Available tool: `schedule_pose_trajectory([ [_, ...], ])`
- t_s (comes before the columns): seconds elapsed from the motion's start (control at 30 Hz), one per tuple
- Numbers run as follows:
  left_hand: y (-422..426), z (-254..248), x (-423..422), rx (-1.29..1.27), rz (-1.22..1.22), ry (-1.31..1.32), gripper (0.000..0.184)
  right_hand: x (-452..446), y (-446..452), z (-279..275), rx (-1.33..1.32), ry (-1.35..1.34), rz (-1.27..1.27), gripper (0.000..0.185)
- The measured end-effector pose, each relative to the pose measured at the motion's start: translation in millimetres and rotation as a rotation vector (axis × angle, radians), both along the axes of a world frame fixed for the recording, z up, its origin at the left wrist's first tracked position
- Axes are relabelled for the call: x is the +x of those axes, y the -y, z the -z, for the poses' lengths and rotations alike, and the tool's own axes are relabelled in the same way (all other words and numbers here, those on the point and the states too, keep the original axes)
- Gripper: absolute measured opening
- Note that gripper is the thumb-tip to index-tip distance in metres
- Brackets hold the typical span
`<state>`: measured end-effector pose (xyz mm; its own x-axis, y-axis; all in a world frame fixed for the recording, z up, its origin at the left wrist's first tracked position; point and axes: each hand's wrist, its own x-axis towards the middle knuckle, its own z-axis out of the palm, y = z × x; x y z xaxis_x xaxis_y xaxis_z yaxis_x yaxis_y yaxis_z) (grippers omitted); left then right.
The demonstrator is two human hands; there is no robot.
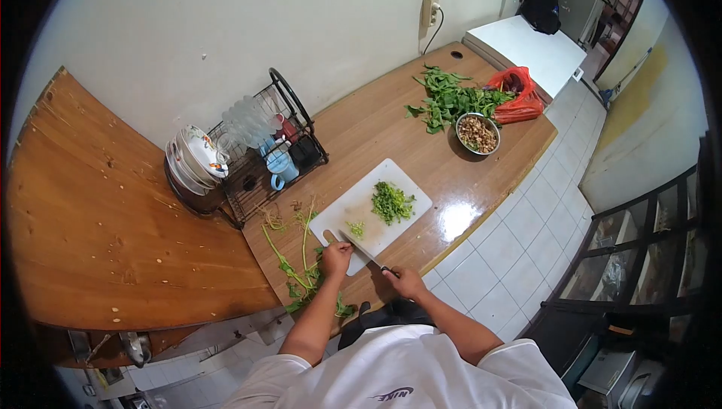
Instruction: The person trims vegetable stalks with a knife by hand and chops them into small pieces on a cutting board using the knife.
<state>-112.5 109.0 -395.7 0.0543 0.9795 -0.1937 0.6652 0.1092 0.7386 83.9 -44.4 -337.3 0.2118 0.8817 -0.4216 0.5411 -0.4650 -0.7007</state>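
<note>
A white cutting board [368, 192] lies at an angle on the wooden table, with a pile of chopped greens [392, 203] on it and a smaller pale-green heap [356, 228] near its lower left. My right hand [406, 282] is closed round the dark handle of a knife [367, 253], whose blade slants up and left over the board. At the board's lower left edge, my left hand [337, 258] has its fingers curled in beside the blade tip; what they hold is too small to make out. Uncut stalks [293, 273] with roots lie left of my left hand.
A metal bowl [478, 134] of brown chopped pieces stands beside leafy greens [449, 99] and a red plastic bag [520, 108]. A black dish rack [259, 183] with cups stands by the wall, next to stacked plates [197, 157]. The table's edge [481, 217] runs along the right.
</note>
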Motion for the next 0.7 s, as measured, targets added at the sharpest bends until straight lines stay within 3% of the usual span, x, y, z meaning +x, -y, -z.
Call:
schedule_pose_trajectory([
  [0.2, 6.4, -15.1, 4.0, 0.011, -0.055, -0.034, 0.018, 4.0, 14.6, -18.2, -0.045, -0.115, -0.016, 0.051],
  [0.37, 3.9, -10.4, 1.5, 0.097, 0.016, 0.018, 0.017, 5.4, 10.1, 3.6, -0.024, -0.048, 0.002, 0.051],
  [0.57, 10.0, -14.8, 2.9, 0.262, 0.099, 0.016, 0.017, 4.6, -5.2, -2.0, -0.002, -0.068, 0.042, 0.051],
  [0.7, 7.6, -5.5, -2.4, 0.226, 0.097, 0.060, 0.016, 10.6, 5.3, -15.1, -0.082, -0.081, -0.042, 0.050],
])
